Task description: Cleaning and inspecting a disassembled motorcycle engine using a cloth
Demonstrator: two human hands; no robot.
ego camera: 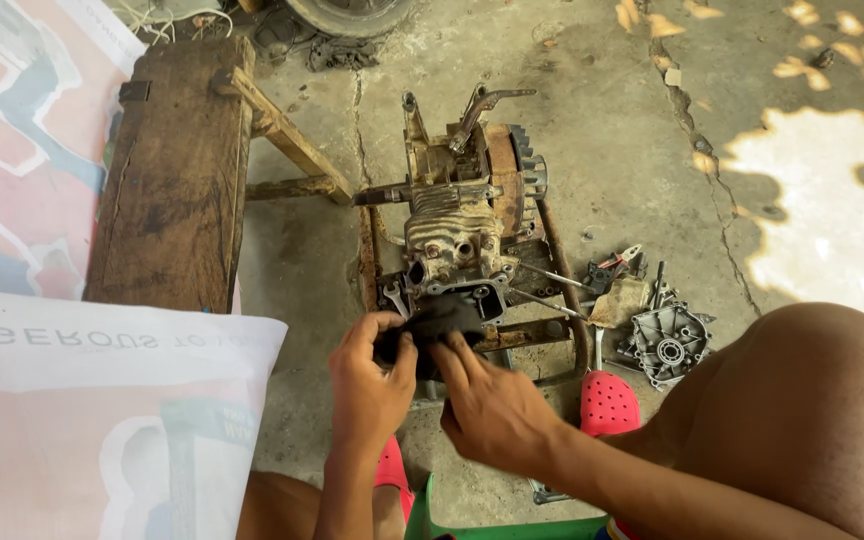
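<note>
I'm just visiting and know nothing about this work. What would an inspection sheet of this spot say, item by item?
Surface: cracked, stained grey concrete floor, sunlit patches at right.
Job's things: rusty, greasy small engine block on a rusted metal frame; dark black cloth-like piece at the engine's near end.
Clutter: grey cast-metal cover plate, red-handled pliers, loose rods and tools beside them.
Grippers: left hand and right hand both grip the dark piece.
Cables: pale cords at top left, unclear.
Surroundings: worn brown wooden bench, printed sacks, red clog shoe, tyre edge at top.
</note>
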